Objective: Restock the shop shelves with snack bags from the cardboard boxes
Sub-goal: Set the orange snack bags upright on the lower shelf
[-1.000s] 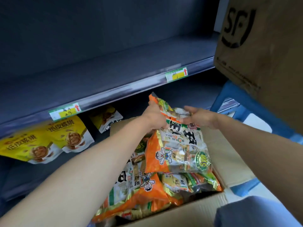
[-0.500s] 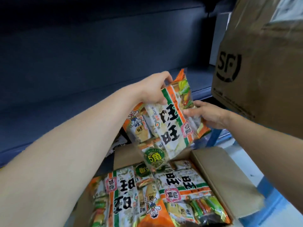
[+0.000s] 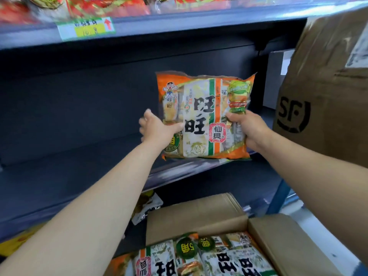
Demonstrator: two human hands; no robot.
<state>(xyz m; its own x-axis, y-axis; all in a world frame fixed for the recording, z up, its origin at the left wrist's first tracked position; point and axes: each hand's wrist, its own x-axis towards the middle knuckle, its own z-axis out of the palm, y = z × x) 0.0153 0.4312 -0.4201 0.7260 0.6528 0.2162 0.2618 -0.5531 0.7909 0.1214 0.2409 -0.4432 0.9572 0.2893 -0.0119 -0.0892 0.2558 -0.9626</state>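
Note:
An orange, white and green snack bag stands upright at the front of the dark middle shelf, its lower edge at the shelf's front lip. My left hand grips the bag's lower left side, thumb on the front. My right hand grips its lower right side. Below, an open cardboard box holds several more bags of the same kind.
A large brown cardboard box with a black logo stands at the right, close to my right arm. The upper shelf carries red snack bags and a price label. Yellow bags lie on the lower shelf, left. A blue frame stands lower right.
Both hands lifted the snack bag out of the box, turned it upright and raised it to the middle shelf. My view tilted upward, bringing the upper shelf into sight.

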